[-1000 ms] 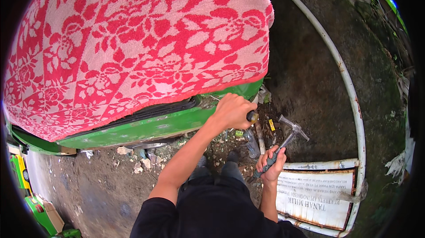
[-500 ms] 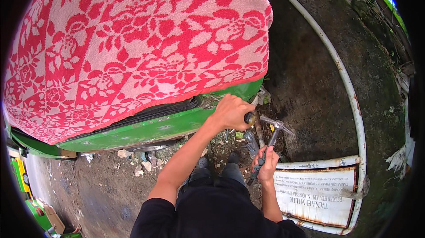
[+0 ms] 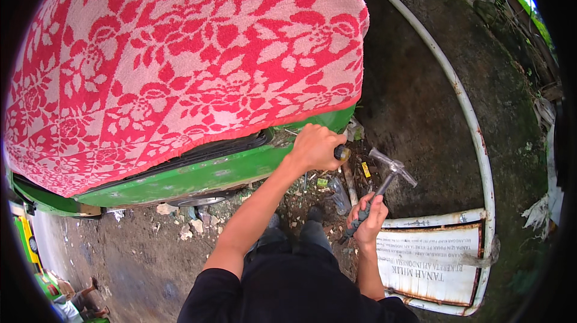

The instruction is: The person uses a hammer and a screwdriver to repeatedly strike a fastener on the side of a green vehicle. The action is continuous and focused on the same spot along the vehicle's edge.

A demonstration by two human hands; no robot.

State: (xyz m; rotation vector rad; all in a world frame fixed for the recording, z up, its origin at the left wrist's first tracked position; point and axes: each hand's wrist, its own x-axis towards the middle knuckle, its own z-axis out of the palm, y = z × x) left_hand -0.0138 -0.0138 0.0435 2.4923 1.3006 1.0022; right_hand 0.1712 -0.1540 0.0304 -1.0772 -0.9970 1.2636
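Observation:
My left hand (image 3: 314,147) is closed around a tool, beside the green car body (image 3: 240,165). Only the rounded end of its black-and-yellow handle (image 3: 342,153) shows clearly past my fist; its working end is mostly hidden. My right hand (image 3: 368,219) grips a hammer (image 3: 384,186) by its dark handle. The hammer's metal head points up and to the right, apart from the tool handle. A red and pink floral blanket (image 3: 210,58) covers the upper part of the car, its edge hanging just above my left hand.
A white sign panel (image 3: 421,251) on a bent, rusty pipe frame (image 3: 463,97) lies at the right. Stones and litter (image 3: 195,225) are scattered along the car's foot. A person (image 3: 81,296) and a green and yellow vehicle (image 3: 25,233) are at the far left.
My right hand has drawn the hammer to the right, away from the tool handle. My left hand stays nearly in place. More of a person shows at the lower left.

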